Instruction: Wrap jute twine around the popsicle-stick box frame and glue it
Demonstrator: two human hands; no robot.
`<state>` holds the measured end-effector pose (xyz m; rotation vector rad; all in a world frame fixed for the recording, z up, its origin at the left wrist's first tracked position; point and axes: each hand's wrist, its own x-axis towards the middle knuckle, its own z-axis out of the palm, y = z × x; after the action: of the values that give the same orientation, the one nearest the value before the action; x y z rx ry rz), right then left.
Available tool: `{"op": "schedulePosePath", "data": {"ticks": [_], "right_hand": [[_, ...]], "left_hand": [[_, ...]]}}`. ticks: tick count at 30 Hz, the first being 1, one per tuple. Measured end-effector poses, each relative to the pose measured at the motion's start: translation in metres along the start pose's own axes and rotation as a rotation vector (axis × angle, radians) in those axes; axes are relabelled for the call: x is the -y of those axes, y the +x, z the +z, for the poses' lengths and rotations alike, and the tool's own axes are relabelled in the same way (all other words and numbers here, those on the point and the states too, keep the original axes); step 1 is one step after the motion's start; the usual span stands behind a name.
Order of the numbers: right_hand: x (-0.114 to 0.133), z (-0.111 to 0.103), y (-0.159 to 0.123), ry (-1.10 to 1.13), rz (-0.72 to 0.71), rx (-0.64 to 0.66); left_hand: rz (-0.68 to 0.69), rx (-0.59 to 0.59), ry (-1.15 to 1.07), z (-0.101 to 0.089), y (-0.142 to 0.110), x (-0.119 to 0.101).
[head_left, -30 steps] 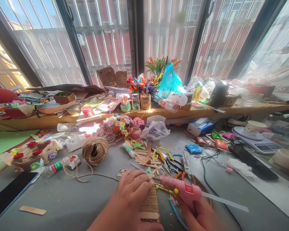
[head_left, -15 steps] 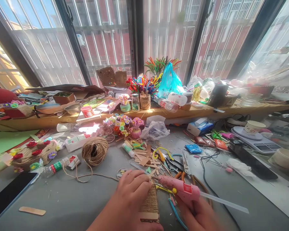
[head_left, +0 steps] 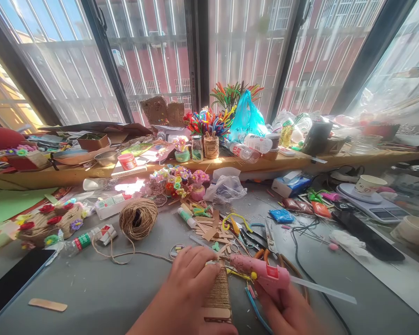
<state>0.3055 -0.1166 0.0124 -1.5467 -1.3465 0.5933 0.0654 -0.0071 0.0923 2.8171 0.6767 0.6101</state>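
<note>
My left hand is closed round a small piece wrapped in twine, with wooden craft sticks at its ends. Jute twine runs from that hand to a ball of twine on its left. In my right hand is a pink hot glue gun, a translucent glue stick jutting from its rear. The gun's nozzle points left, at the far end of the wrapped piece and close to my left fingers; whether it touches is too small to tell.
Beyond my hands lie loose craft sticks, pliers and scissors. A black cord curves past the right hand. A phone and a single craft stick are at left, a kitchen scale at right.
Almost nothing differs. Both hands keep their places and their holds, and the nozzle stays at the far end of the wrapped piece. The view has shifted very slightly.
</note>
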Motion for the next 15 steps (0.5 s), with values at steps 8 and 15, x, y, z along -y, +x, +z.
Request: {"op": "schedulePosePath", "data": {"ticks": [8, 15], "right_hand": [[0.004, 0.004, 0.000, 0.069, -0.045, -0.047], [-0.001, -0.009, -0.001, 0.048, 0.030, -0.107]], "left_hand": [[0.040, -0.019, -0.001, 0.002, 0.000, 0.002], [0.024, -0.010, -0.003, 0.000, 0.000, 0.002]]}}
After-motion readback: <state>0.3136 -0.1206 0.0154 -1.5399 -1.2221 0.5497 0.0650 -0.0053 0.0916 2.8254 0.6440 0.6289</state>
